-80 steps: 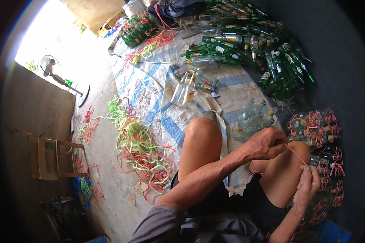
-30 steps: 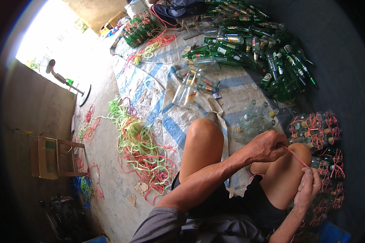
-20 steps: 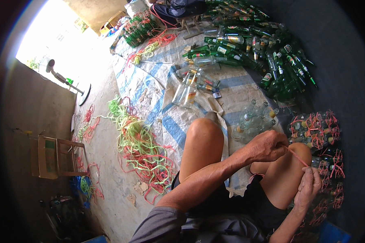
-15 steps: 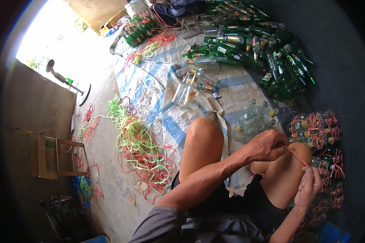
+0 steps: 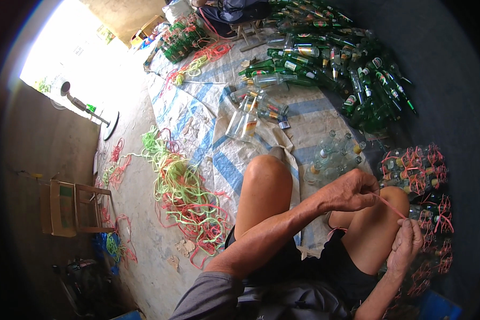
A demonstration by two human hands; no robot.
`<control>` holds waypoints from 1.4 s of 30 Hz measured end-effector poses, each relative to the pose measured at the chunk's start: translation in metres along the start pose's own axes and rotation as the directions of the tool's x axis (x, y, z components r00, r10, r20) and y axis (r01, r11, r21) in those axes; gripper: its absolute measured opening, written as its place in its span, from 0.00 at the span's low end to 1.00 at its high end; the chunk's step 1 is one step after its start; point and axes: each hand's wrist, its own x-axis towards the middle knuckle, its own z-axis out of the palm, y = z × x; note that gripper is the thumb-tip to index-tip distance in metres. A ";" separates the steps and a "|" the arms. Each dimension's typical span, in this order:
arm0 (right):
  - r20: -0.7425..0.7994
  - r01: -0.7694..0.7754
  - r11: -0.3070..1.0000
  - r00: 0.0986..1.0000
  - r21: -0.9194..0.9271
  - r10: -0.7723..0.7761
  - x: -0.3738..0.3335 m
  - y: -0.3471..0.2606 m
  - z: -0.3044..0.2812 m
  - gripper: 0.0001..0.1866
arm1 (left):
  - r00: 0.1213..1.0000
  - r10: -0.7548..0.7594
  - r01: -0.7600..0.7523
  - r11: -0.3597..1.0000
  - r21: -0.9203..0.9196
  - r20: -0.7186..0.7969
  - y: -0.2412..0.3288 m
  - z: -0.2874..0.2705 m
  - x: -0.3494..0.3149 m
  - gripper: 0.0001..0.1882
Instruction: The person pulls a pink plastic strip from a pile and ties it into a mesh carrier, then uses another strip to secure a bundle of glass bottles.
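A short length of pink plastic strap [image 5: 391, 207] runs taut between my two hands above my right knee. My left hand [image 5: 354, 190], its arm crossing my body, pinches the strap's upper left end with curled fingers. Lower down at the right, my right hand [image 5: 405, 246] grips the other end between thumb and fingers. Just beyond my hands, a group of clear glass bottles [image 5: 333, 160] stands upright on the striped sheet. To the right of my knee are bundles of bottles [image 5: 415, 168] bound with pink strap.
A tangle of green and pink strap [image 5: 181, 186] lies on the floor to my left. Loose green bottles [image 5: 352, 64] are heaped at the far right. Clear bottles [image 5: 245, 120] lie ahead on the striped sheet [image 5: 197, 106]. Another person [image 5: 234, 12] sits at the back near bundled green bottles [image 5: 181, 42].
Both hands stay almost where they were, with the strap still stretched between them. My left fingers have shifted very slightly.
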 end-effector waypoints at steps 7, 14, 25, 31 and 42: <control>0.004 -0.002 1.000 1.000 0.021 0.002 0.000 0.000 0.001 0.13 | 1.000 0.012 -0.012 1.000 -0.010 -0.005 -0.003 0.001 0.000 0.10; 0.015 0.004 1.000 1.000 0.031 -0.004 0.000 0.001 0.000 0.13 | 0.999 0.050 -0.050 0.999 0.012 0.020 -0.006 0.001 0.000 0.10; 0.013 0.001 1.000 1.000 0.027 -0.002 0.000 0.000 0.001 0.13 | 0.996 0.087 -0.088 0.992 0.085 0.016 -0.010 0.002 -0.001 0.09; 0.025 0.005 1.000 1.000 0.028 -0.005 0.001 0.002 -0.001 0.13 | 0.993 0.120 -0.119 0.987 0.111 0.002 -0.009 0.003 -0.001 0.09; 0.015 0.010 1.000 1.000 0.014 -0.010 0.000 0.002 0.000 0.13 | 0.994 0.103 -0.100 0.988 0.116 -0.021 -0.003 0.003 -0.001 0.09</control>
